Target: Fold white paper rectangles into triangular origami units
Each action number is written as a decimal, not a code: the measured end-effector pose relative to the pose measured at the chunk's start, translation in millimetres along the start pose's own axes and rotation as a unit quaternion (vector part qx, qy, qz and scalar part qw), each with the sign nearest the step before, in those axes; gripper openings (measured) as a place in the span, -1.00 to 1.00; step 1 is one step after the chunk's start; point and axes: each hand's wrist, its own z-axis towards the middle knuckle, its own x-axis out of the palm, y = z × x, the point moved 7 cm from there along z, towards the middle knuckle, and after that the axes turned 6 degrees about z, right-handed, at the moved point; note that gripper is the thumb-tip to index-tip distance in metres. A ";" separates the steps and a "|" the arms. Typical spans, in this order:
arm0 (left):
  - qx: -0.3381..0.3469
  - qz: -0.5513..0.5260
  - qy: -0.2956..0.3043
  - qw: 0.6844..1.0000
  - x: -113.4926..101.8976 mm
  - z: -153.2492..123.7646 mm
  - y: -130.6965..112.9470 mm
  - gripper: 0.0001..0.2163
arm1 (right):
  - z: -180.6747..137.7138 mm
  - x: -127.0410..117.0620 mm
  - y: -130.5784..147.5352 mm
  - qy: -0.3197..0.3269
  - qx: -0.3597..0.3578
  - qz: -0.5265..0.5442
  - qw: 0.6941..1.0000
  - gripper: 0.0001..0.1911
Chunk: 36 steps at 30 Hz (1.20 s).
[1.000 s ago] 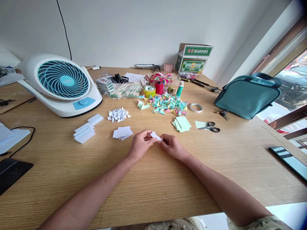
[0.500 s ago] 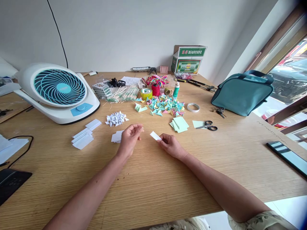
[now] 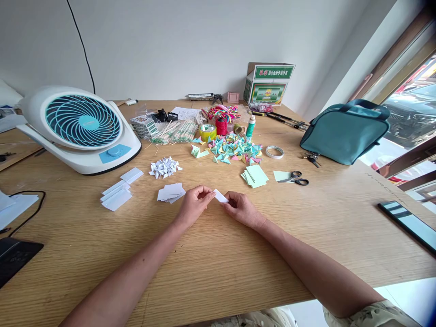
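Note:
Between my two hands is a small white folded strip of paper (image 3: 221, 196), held just above the table. My left hand (image 3: 196, 203) pinches its left end between thumb and fingertips. The other end is gripped by my right hand (image 3: 243, 210), whose remaining fingers are curled in. Just left of my left hand lie several white paper rectangles (image 3: 170, 192). Behind them sits a heap of folded white paper triangles (image 3: 165, 167). A stack of pale green paper (image 3: 255, 176) lies beyond my right hand, with black-handled scissors (image 3: 296, 178) on another green sheet to its right.
On the left stand a white and blue fan (image 3: 86, 127) and more white paper strips (image 3: 119, 193). Coloured folded pieces (image 3: 235, 149), a tape roll (image 3: 274, 152) and a glue bottle (image 3: 250, 127) are at the back. A teal bag (image 3: 344, 131) and a phone (image 3: 408, 227) are on the right.
My left hand has moved right and down, away from the white rectangles, and has taken hold of the paper's left end. My right hand has stayed nearly still, holding the paper.

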 end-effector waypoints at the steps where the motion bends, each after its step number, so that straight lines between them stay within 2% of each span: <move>1: 0.006 0.006 0.004 1.000 1.2 -0.7 -1.1 -0.74 | -0.1 0.4 0.2 0.002 0.001 0.005 1.000 -0.83; 3: 0.018 0.017 0.013 1.000 4.4 -2.3 -2.5 -0.74 | -0.1 0.2 2.3 -0.002 -0.009 0.009 1.000 -0.81; 8: 0.035 0.036 0.039 0.998 11.8 -5.6 -3.8 -0.76 | -0.8 -1.1 15.7 -0.018 -0.098 0.018 0.995 -0.75; 13: 0.054 0.045 0.019 0.997 9.2 -5.4 -6.5 -0.79 | -0.5 -0.3 5.6 -0.011 -0.040 0.014 0.999 -0.74; 18: 0.010 0.007 -0.023 1.000 -3.7 -0.2 2.2 -0.76 | 0.6 -1.5 0.6 -0.006 -0.026 0.022 0.999 -0.75; 23: -0.042 -0.094 0.018 0.995 5.3 0.0 13.6 -0.71 | 0.8 -0.6 -0.6 -0.005 -0.017 0.018 1.000 -0.71; 27: -0.062 -0.079 0.064 0.993 20.6 -5.5 18.0 -0.67 | 0.2 1.7 -0.3 0.002 -0.015 0.005 1.000 -0.70; 32: -0.056 -0.045 0.024 0.997 13.9 -5.1 15.8 -0.72 | -0.2 2.5 1.2 0.012 -0.032 0.001 0.999 -0.69; 36: -0.058 -0.104 -0.023 0.993 1.2 -0.1 15.7 -0.72 | -0.1 1.1 -0.4 0.012 -0.028 0.011 0.999 -0.73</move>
